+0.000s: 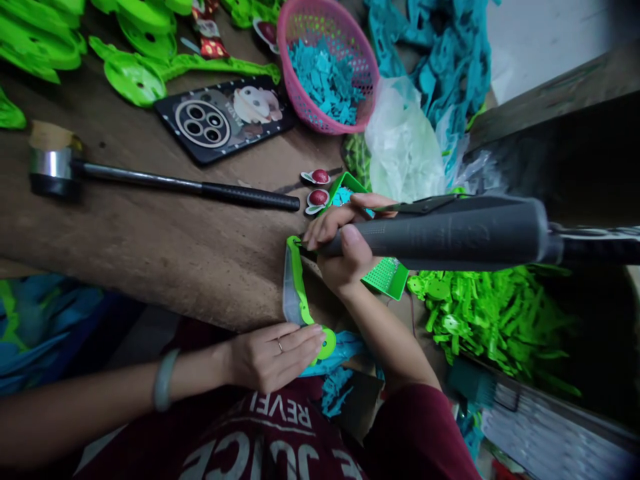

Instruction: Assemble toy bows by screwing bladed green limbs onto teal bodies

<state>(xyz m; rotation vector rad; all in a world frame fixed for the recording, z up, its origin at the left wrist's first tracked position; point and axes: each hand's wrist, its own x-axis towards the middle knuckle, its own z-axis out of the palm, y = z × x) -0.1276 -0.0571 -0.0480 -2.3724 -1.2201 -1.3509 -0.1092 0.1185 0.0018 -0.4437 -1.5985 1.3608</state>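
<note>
I am holding the green piece (299, 280) near the worktop's (125, 260) close edge, with a translucent part (291, 293) sitting along its left side. My left hand (280, 357) is resting over the piece's near end, presumably steadying it; its fingers are lying straight and close together, but the thumb is hiding, so I cannot tell whether they are pinching. My right hand (345, 267) is curling its fingers around the front of a grey driver (460, 233), probably for finer aim, as the driver is pointing at the piece's far end. I cannot tell whether its tip is touching. Just right of the piece, a green tray (390, 277) is sitting partly behind my right wrist, likely for short reaches. Beyond the piece, leftward, a mallet (250, 194) is lying handle-end towards it, perhaps for easy grabbing.
</note>
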